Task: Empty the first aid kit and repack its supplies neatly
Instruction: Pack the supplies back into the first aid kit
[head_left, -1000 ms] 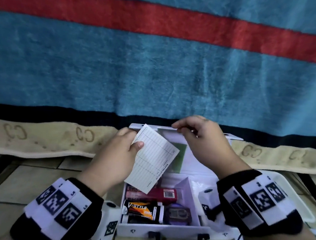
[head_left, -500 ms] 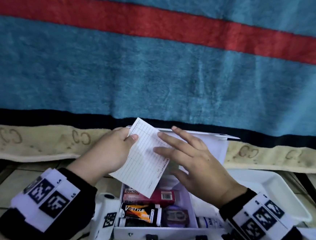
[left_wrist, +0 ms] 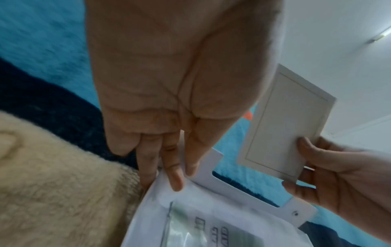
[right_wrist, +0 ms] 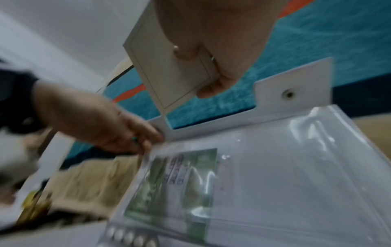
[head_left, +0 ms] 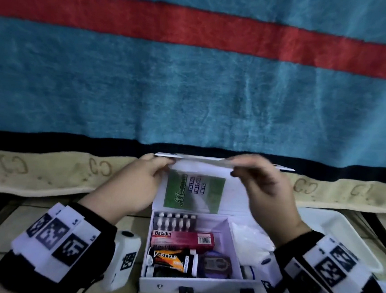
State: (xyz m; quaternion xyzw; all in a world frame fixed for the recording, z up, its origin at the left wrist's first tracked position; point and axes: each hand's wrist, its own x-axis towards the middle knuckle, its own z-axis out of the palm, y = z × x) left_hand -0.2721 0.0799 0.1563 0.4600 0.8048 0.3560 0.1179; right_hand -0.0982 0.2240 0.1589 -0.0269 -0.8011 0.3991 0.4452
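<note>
Tiled floor [head_left: 3,228] carrying everything, pale square tiles with dark grout lines showing. White first aid kit [head_left: 199,288] sitting open directly on tiles, lid standing upright at far side. White tray [head_left: 342,229] lying on tiles just right of kit, partly hidden behind wrist. Beige fleece blanket edge [head_left: 47,171] draping down onto floor along far side, behind kit and tray. Dark leg or bar [head_left: 379,232] slanting at far right.

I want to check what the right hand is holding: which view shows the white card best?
The left wrist view: the white card faces the camera almost whole, pinched by the right hand. The right wrist view shows it partly behind the thumb. The head view shows it only edge-on and blurred.
</note>
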